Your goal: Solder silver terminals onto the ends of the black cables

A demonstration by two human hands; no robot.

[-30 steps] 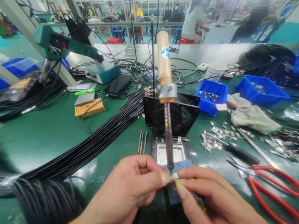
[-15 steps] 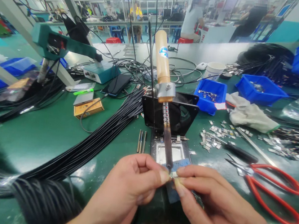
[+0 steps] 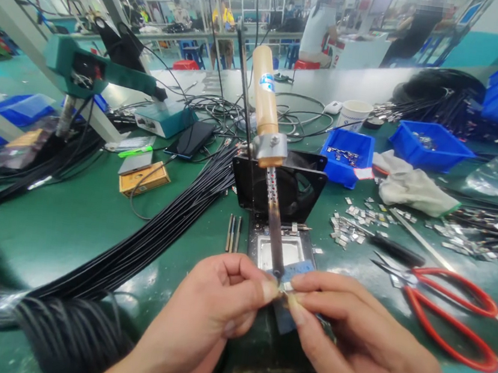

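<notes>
Head view: near the front edge of the desk (image 3: 197,234), the right hand (image 3: 353,329) grips a metal piece (image 3: 287,286) beside the iron's (image 3: 272,183) tip; the left hand (image 3: 219,304) pinches something hidden. Best hold steady, skin clear.

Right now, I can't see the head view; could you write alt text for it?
A bare right hand pinches a small metal piece, beside the closed left hand, near the tip of a clamped, wooden-handled soldering iron. Black cables lie left; red-handled scissors lie right on a green tabletop.
</notes>
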